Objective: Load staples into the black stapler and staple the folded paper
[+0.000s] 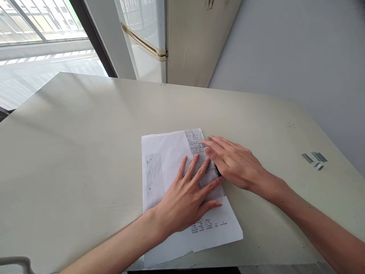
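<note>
By the front edge of the surface (85, 152), the left hand (185, 198) lies spread, likely so the paper (167, 167) can't slip; I can't tell if the right hand (235, 163) grips the black thing (219, 172).

A bright, barred window (42, 23) sits at upper left; a fridge (185, 42) stands top centre, a grey wall (299, 49) fills the upper right, a pale table (85, 152) below.

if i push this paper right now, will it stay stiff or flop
The paper will probably bend or flop, since it looks thin and sheet-like. It should be light for its size, and may slide easily on the smooth-looking table. With the left hand spread on top, though, pushing an edge would likely buckle it.
</note>
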Demonstrator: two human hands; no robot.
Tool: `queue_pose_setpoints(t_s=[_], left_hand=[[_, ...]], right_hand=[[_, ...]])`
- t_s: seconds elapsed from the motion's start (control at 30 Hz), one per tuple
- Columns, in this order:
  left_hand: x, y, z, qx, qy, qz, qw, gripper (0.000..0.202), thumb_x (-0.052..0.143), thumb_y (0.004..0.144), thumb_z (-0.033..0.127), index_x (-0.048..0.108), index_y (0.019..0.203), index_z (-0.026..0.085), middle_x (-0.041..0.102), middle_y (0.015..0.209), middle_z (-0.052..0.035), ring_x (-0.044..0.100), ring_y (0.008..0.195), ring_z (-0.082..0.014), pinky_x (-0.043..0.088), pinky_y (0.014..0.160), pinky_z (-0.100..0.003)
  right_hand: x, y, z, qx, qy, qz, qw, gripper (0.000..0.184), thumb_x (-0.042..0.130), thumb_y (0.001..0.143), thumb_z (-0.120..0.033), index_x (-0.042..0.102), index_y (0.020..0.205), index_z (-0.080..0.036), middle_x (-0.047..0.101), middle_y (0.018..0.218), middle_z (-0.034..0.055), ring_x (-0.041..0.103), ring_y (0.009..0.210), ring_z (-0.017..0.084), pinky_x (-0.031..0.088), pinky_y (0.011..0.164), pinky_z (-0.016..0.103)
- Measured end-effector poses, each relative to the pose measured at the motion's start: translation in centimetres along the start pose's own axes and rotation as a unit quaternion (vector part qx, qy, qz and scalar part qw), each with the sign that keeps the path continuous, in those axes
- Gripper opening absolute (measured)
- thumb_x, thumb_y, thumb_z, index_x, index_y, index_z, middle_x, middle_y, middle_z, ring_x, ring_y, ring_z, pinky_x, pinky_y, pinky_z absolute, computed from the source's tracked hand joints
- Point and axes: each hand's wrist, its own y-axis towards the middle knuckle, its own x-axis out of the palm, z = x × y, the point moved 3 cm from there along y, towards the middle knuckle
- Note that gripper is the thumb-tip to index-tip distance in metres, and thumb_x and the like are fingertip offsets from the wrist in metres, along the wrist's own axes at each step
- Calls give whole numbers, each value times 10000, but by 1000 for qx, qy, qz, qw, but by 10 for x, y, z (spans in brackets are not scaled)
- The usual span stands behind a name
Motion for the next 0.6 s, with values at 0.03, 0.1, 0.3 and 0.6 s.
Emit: queue_pose_setpoints(t_s=[0.03,0.1,0.3,0.6], left_hand=[[0,0,0,1,2,-3,1000,591,442,1069,556,435,1580,260,150,1743,-142,82,1593,-412,156,1271,-679],[-1,0,0,-1,3,-6,1000,599,444,1067,560,428,1583,256,156,1742,-146,79,1593,-411,163,1269,-682],[0,0,-2,-4,-10,0,1000,551,460,1064,559,486,1532,269,263,1721,-113,80,1605,-376,145,1288,-655],[-1,-1,-3,-1,-6,6,1000,548,448,1076,533,440,1571,298,196,1743,-86,77,1605,-372,159,1287,-655]], right_hand=[[1,0,-1,-5,-10,9,1000,667,147,1086,-621,525,1541,-312,448,1654,52,378,1544,294,368,1218,575],[3,0,-4,-12,-29,29,999,636,178,1095,-594,544,1528,-306,486,1628,67,414,1522,308,399,1197,576],[17,1,-7,-42,-83,115,989,580,287,1097,-522,560,1528,-246,525,1587,132,454,1477,394,426,1152,617],[15,6,-6,-51,-39,134,989,534,300,1103,-465,552,1521,-248,544,1573,118,508,1440,355,453,1136,596]])
